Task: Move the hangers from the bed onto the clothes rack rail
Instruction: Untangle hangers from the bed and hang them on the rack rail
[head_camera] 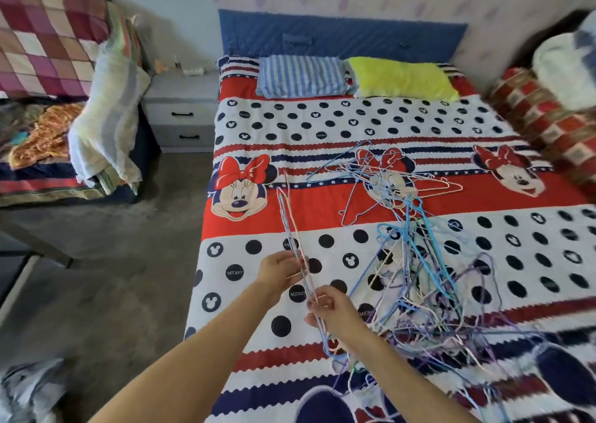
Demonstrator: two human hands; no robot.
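Note:
A small bunch of thin wire hangers point(292, 229), blue and pink, stands edge-on above the bed's left side. My left hand point(279, 269) grips it around the middle. My right hand point(332, 313) holds its lower end, near the hooks. A large tangled pile of wire hangers point(425, 280) in blue, purple, white and pink lies on the bed point(245, 342) to the right of my hands. A smaller spread of hangers point(380, 177) lies farther up the bedspread. No clothes rack rail is in view.
The bed has a cartoon-mouse cover, a striped pillow point(301, 75) and a yellow pillow point(400, 77) at the blue headboard. A grey nightstand point(182, 112) stands left of it. Another bed with blankets point(48, 100) is at far left. Folded bedding point(548, 109) sits at right. Bare floor point(129, 245) runs between.

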